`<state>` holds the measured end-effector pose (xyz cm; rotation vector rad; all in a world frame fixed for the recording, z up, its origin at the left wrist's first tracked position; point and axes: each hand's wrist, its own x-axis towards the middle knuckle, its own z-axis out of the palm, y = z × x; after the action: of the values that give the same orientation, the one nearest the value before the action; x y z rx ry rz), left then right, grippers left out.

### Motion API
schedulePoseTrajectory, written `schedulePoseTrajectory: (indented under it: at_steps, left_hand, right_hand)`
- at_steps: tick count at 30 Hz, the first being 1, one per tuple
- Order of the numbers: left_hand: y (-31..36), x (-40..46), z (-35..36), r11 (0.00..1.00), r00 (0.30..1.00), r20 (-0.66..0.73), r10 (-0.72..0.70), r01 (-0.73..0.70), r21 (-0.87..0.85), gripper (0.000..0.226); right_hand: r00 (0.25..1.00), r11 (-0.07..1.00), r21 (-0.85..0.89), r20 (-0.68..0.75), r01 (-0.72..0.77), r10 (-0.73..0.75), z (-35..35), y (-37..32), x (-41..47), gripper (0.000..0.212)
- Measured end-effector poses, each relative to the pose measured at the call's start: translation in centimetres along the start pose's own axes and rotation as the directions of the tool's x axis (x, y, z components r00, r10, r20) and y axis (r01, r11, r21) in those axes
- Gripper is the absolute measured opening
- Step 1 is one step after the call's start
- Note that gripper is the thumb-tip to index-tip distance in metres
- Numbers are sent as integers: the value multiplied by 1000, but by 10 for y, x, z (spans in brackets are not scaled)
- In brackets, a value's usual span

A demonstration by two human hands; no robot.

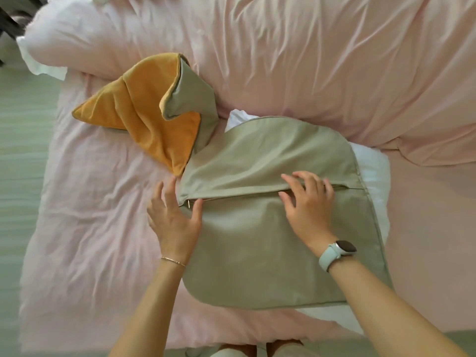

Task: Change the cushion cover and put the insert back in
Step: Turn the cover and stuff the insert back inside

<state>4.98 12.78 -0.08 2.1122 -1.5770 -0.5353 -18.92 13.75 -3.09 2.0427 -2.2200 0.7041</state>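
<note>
Beige cushion cover [270, 243] lies flat on the pink bed [85, 228] with its zipper [231, 198] running across the middle, and white insert [371, 166] peeks out from under its far and right edges; left hand [175, 220] rests spread open at the zipper's left end by the pull, right hand [306, 202] has fingers curled onto the zipper line near the right end. Orange and beige cover [146, 117] sits crumpled just behind, touching the flat one, near a pink pillow [77, 42].
</note>
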Motion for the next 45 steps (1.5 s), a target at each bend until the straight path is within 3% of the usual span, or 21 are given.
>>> schedulePoseTrajectory:
  at_steps: [4, 6, 7, 9, 11, 12, 14, 16, 21, 25, 28, 33, 36, 38, 40, 41, 43, 45]
  left_hand:
    - [4, -22, 16, 942, 941, 164, 296, -316, 112, 59]
    - [1, -25, 23, 924, 919, 246, 308, -350, 152, 63]
    - [1, -23, 24, 950, 939, 246, 243, -281, 134, 69]
    - [-1, -15, 19, 999, 969, 245, -28, 33, -16, 82]
    - [-5, -8, 12, 907, 907, 332, -259, 347, -240, 93]
    - [-6, -8, 8, 866, 879, 369, -301, 414, -279, 93]
    - [-7, -12, 1, 874, 883, 359, -303, 408, -265, 82]
    - [-7, -14, -3, 889, 914, 268, -304, 373, -266, 65]
    - [-3, -19, -24, 897, 956, 78, -282, 291, -334, 51]
    - [-5, -29, -56, 878, 941, -79, -329, 274, -392, 50]
    - [-23, -28, -92, 822, 854, -252, -456, 295, -487, 48]
    - [-75, -33, -160, 754, 610, -485, -627, 319, -574, 50]
    - [-111, -50, -172, 646, 516, -415, -750, 434, -628, 50]
    - [-132, -68, -162, 517, 486, -248, -838, 562, -646, 54]
    - [-144, -85, -143, 395, 433, -57, -900, 750, -532, 63]
    - [-148, -93, -133, 388, 421, -12, -907, 824, -413, 68]
    - [-145, -105, -114, 496, 504, -12, -864, 845, -198, 69]
    - [-134, -110, -93, 691, 691, -31, -722, 717, -90, 62]
  right_hand:
    - [995, 996, 26, 53, -85, 83, 1, 0, 2, 26]
    - [992, 993, 33, 58, -113, 111, -5, 3, 4, 26]
    - [989, 989, 28, 52, -143, 141, -7, 7, 2, 27]
    - [960, 961, -4, 43, -277, 277, -13, 17, -7, 37]
    - [875, 878, -52, 69, -477, 479, -21, 30, -19, 52]
    - [809, 817, -74, 109, -572, 577, -27, 35, -25, 59]
    - [678, 702, -85, 198, -707, 707, -38, 45, -30, 63]
    - [629, 662, -66, 252, -747, 735, -48, 49, -31, 60]
    - [776, 767, 128, 173, -629, 607, -65, 20, -8, 41]
    - [914, 861, 305, 146, -406, 379, -78, -31, 17, 36]
    - [981, 880, 436, 122, -188, 149, -82, -78, 37, 35]
    - [987, 789, 614, 100, 36, -123, -82, -163, 68, 36]
    - [976, 794, 603, 115, 80, -186, -70, -201, 85, 42]
    - [951, 860, 496, 191, 121, -244, -52, -213, 90, 50]
    - [915, 912, 393, 316, 114, -251, -36, -214, 84, 52]
    - [895, 923, 373, 373, 95, -243, -30, -210, 75, 52]
    - [867, 935, 345, 438, 84, -240, -20, -194, 47, 45]
    - [848, 944, 297, 454, 145, -273, -13, -171, 13, 37]
